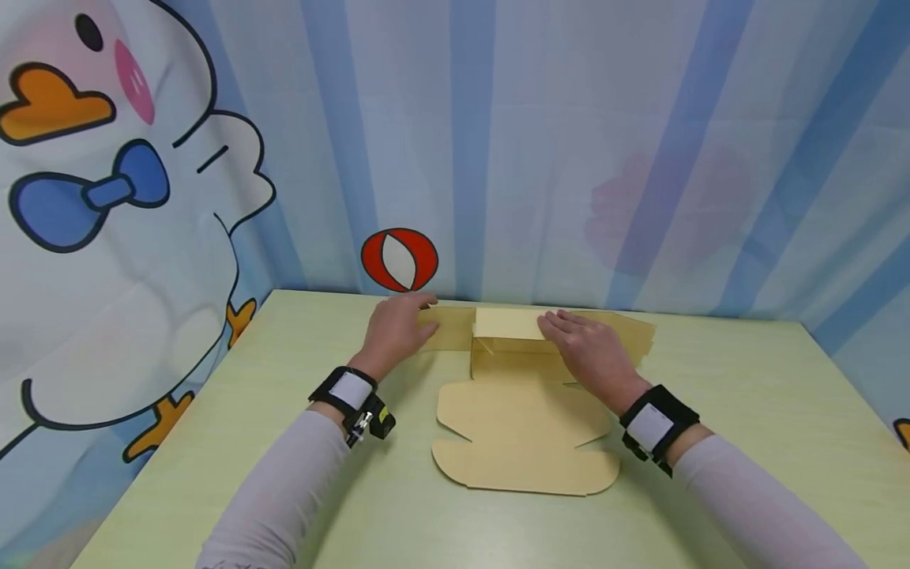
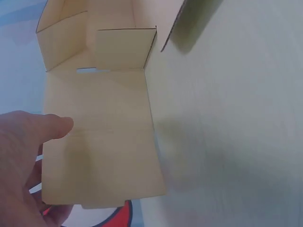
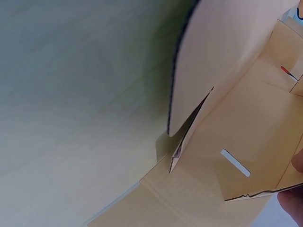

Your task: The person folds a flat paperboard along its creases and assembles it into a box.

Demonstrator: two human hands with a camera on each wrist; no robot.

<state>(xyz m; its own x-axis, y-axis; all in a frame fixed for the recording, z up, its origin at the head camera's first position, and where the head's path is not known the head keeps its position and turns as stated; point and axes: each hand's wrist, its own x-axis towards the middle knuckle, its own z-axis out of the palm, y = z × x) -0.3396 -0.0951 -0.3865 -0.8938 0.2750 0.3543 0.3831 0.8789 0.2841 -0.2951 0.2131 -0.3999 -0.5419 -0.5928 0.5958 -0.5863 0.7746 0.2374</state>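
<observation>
A partly folded tan cardboard box [image 1: 522, 415] lies on the table, its wide lid panel with rounded, notched ends spread flat toward me. At the back, its far wall stands up with a narrow panel [image 1: 506, 324] folded over the top. My left hand [image 1: 398, 328] pinches the left side flap [image 2: 104, 142], thumb over the inner face and fingers behind. My right hand [image 1: 593, 352] lies over the right end of the folded panel; in the right wrist view its fingertips [image 3: 297, 161] grip either side of the cardboard edge. Near that edge is a narrow slot [image 3: 235, 162].
The right side flap [image 1: 629, 332] sticks out beyond my right hand. The pale green table [image 1: 370, 514] meets a striped curtain [image 1: 526, 158] right behind the box. A printed duck figure [image 1: 107, 308] covers the curtain at the left.
</observation>
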